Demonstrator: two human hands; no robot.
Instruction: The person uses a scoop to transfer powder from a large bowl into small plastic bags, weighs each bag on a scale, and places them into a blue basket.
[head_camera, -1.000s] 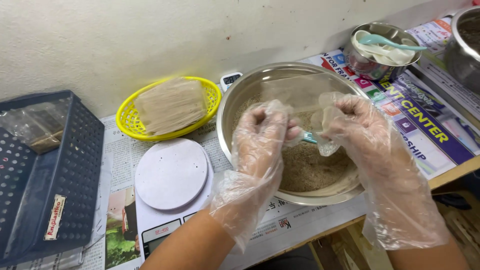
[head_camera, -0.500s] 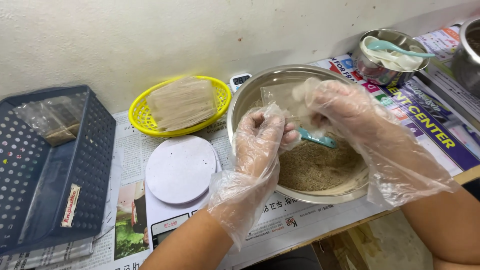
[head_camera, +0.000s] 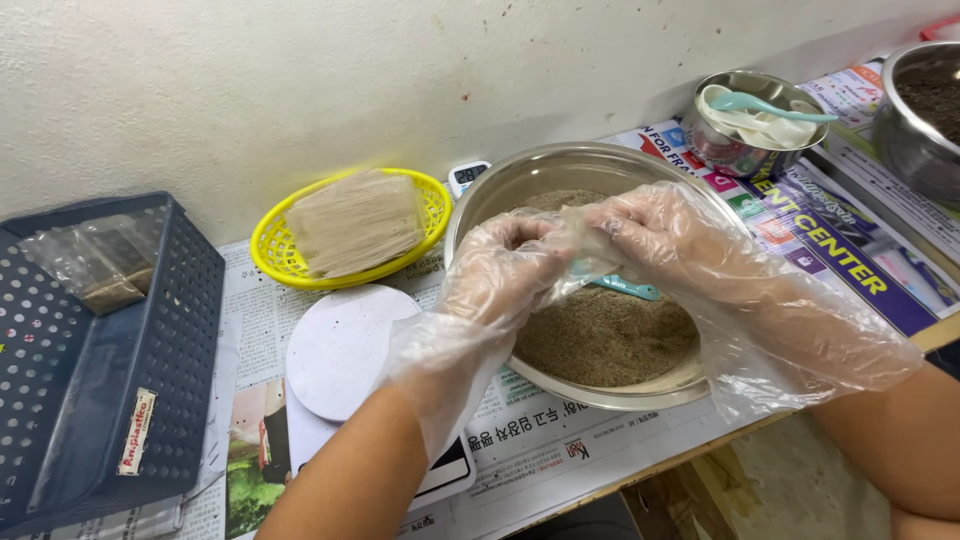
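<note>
Both gloved, left hand (head_camera: 505, 265) and right hand (head_camera: 665, 235) meeting over a steel bowl (head_camera: 500, 190) of brown grain (head_camera: 610, 335) on the newspaper-covered counter (head_camera: 560, 450) — each grip pinched on a small clear bag (head_camera: 580, 235) held between them. Beneath, a teal scoop (head_camera: 630, 290) lying on the grain. To the left, a yellow basket (head_camera: 270, 255), white scale (head_camera: 335, 345) and blue crate (head_camera: 150, 340).

Both forearms bare, reaching in from below, left hand (head_camera: 500, 270) and right hand (head_camera: 665, 240) in loose clear plastic gloves, fingertips meeting mid-frame, fingers curled in a pinch grip, wrists slightly bent inward.
</note>
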